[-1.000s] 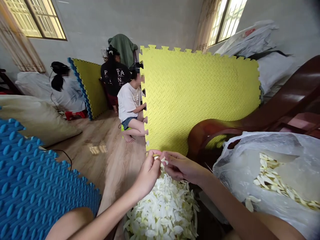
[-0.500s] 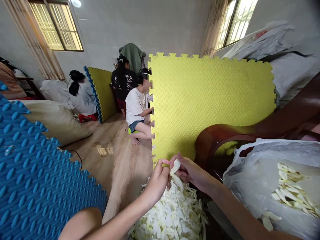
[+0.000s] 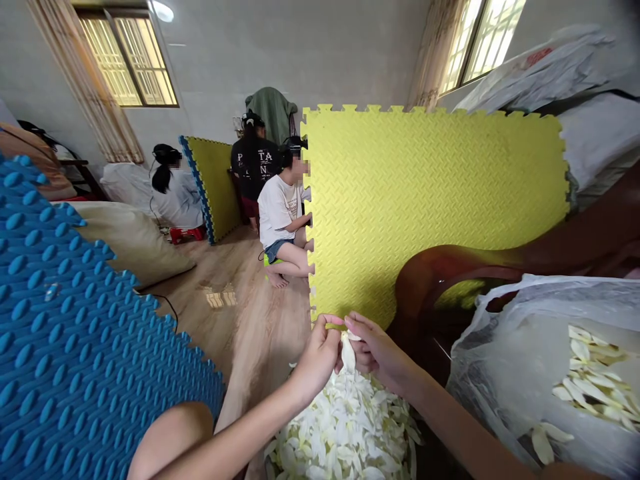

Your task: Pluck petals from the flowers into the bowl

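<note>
Both hands meet above a heap of white petals that looks to fill a container whose rim is mostly hidden. Between them is a white flower with long, curved petals. My left hand is closed, thumb and forefinger pinching at its left side. From the right, my right hand has its fingers curled round the same flower, thumb and forefinger near its top. On the right, an open clear plastic bag contains more creamy white flowers, and a separate one lies nearer on the plastic.
A yellow foam mat stands upright ahead; a blue foam mat rises on the left. A curved dark wooden armrest lies between the yellow mat and bag. Several people sit farther back, near a stuffed pale sack.
The flower has turned to hang more upright, and the fingers of my right hand have shifted along it. The camera view has swung slightly left.
</note>
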The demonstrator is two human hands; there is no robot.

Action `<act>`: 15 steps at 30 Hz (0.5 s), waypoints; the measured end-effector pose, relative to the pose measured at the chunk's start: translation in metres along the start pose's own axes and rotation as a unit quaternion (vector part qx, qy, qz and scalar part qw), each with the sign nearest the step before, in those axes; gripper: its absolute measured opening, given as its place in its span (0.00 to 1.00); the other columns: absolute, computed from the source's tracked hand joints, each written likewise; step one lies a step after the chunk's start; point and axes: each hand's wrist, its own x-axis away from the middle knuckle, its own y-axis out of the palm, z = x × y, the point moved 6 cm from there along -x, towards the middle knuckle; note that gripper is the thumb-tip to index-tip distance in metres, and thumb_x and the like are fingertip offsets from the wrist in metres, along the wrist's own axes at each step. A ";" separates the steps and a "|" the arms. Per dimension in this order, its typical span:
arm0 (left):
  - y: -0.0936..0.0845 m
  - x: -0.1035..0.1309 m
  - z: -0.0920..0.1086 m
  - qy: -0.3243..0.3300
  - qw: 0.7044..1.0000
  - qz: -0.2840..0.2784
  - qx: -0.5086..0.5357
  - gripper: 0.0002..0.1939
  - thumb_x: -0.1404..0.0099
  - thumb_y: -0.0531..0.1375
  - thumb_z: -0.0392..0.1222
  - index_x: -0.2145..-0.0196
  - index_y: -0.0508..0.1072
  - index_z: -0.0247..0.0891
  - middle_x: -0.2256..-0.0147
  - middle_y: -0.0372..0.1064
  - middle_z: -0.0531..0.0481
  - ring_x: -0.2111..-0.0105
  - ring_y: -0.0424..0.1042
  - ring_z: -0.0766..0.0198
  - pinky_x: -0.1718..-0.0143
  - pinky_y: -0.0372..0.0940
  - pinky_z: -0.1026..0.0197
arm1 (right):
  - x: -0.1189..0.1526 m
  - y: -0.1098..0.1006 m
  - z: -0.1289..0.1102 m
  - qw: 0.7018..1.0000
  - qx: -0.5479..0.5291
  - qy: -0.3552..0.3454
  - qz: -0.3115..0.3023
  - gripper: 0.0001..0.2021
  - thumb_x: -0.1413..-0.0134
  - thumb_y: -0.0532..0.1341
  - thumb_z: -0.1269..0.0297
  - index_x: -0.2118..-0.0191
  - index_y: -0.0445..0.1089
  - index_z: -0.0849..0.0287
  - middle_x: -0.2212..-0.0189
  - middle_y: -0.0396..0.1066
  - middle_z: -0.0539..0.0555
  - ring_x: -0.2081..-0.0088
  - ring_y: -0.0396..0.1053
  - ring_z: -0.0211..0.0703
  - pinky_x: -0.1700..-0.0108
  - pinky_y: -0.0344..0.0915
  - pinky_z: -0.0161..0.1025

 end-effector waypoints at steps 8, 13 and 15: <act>-0.001 -0.001 -0.006 0.020 1.000 -0.008 -0.022 0.11 0.39 0.51 0.47 0.60 0.57 0.41 0.84 0.48 0.65 0.85 0.50 0.69 0.83 0.50 0.67 | -0.001 -0.010 0.002 0.999 0.036 0.005 0.036 0.22 0.49 0.61 0.43 0.69 0.51 0.54 0.84 0.42 0.38 0.83 0.35 0.27 0.80 0.34 0.29; 0.000 0.006 0.004 0.078 0.993 -0.043 -0.081 0.13 0.34 0.51 0.49 0.55 0.58 0.41 0.79 0.51 0.61 0.81 0.52 0.68 0.78 0.51 0.66 | -0.002 -0.014 -0.001 0.993 0.087 -0.008 0.073 0.20 0.50 0.60 0.44 0.64 0.56 0.53 0.82 0.51 0.39 0.84 0.46 0.28 0.81 0.42 0.27; 0.001 0.008 0.007 0.086 0.990 -0.057 -0.093 0.13 0.33 0.51 0.49 0.54 0.59 0.41 0.78 0.52 0.60 0.80 0.53 0.68 0.77 0.52 0.66 | -0.003 -0.015 -0.001 0.994 0.090 -0.003 0.062 0.19 0.50 0.61 0.46 0.62 0.58 0.53 0.82 0.54 0.40 0.84 0.48 0.28 0.82 0.43 0.27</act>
